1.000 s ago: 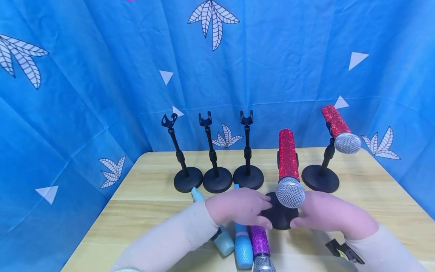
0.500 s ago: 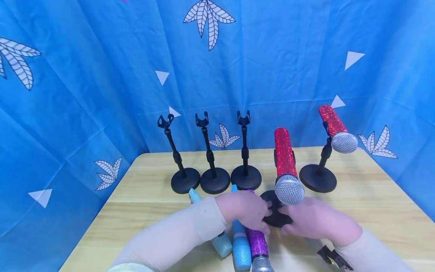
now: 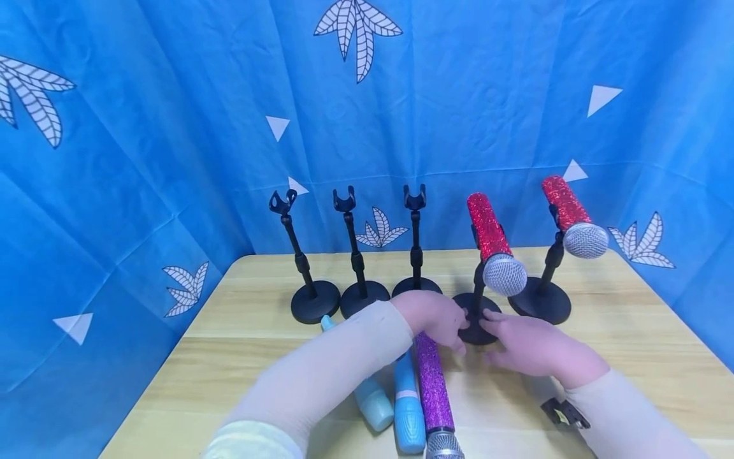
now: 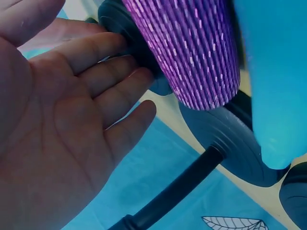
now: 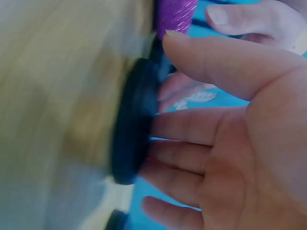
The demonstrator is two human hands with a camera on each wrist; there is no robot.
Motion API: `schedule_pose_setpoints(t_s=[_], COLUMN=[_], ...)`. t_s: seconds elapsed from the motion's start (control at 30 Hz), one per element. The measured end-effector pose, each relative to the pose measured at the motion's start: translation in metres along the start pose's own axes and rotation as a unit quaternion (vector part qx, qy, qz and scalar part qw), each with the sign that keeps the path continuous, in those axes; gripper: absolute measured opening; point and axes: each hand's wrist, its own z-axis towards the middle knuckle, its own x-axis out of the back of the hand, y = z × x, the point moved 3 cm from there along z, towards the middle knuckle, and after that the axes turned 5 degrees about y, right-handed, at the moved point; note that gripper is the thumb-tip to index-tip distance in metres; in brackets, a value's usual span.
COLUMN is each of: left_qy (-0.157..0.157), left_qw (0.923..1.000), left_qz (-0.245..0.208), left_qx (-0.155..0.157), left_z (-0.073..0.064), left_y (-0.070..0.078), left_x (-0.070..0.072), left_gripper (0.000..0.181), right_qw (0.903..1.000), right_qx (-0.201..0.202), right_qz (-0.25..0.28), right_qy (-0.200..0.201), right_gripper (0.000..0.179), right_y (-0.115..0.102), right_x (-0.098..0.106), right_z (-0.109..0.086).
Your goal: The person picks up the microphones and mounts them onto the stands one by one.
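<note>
A glittery red microphone point(image 3: 486, 226) with a silver mesh head sits tilted in the clip of a black desk stand. My left hand point(image 3: 431, 315) and right hand point(image 3: 539, 345) lie on either side of that stand's round base point(image 3: 476, 335). In the left wrist view, my left hand point(image 4: 72, 115) has its fingers extended, with the fingertips at the dark base point(image 4: 127, 36). Seen from the right wrist, the nearly straight fingers of my right hand point(image 5: 225, 143) touch the base's edge point(image 5: 130, 129). A purple glittery microphone point(image 3: 434, 389) lies beneath and beside my left hand.
Three black stands with bare clips point(image 3: 344, 201) line the back left. At the right, another stand point(image 3: 540, 301) bears a second red microphone point(image 3: 568, 204). Two light-blue club-shaped pieces point(image 3: 409, 417) lie left of the purple microphone. Blue curtain point(image 3: 487, 115) surrounds the wooden table point(image 3: 229, 357).
The stand with the nearer red microphone has slid away from me, toward the back row. Both hands have moved forward with its base, uncovering more of the purple microphone.
</note>
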Motion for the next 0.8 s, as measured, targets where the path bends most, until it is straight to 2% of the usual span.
schedule_pose_setpoints(t_s=[0.17,0.33,0.53,0.8], left_qy=[0.004,0.004,0.016,0.021], left_qw=[0.9995,0.998,0.997,0.9967], left_qz=[-0.03,-0.06,-0.074,-0.076], left_qx=[0.01,0.018,0.015,0.016], left_z=[0.015,0.025,0.033,0.035], left_y=[-0.007,-0.012,-0.013,-0.013], left_x=[0.009,0.016,0.02,0.017], left_gripper=[0.064,0.059,0.057,0.057], right_qw=[0.999,0.9965,0.9967,0.998], right_qx=[0.005,0.017,0.009,0.004], right_qz=[-0.008,-0.021,-0.019,-0.003], right_qy=[0.044,0.079,0.079,0.063], right_gripper=[0.067,0.063,0.059,0.062], right_y=[0.014,0.022,0.029,0.032], right_x=[-0.004,-0.007,-0.007,-0.006], right_z=[0.004,0.007,0.008,0.008])
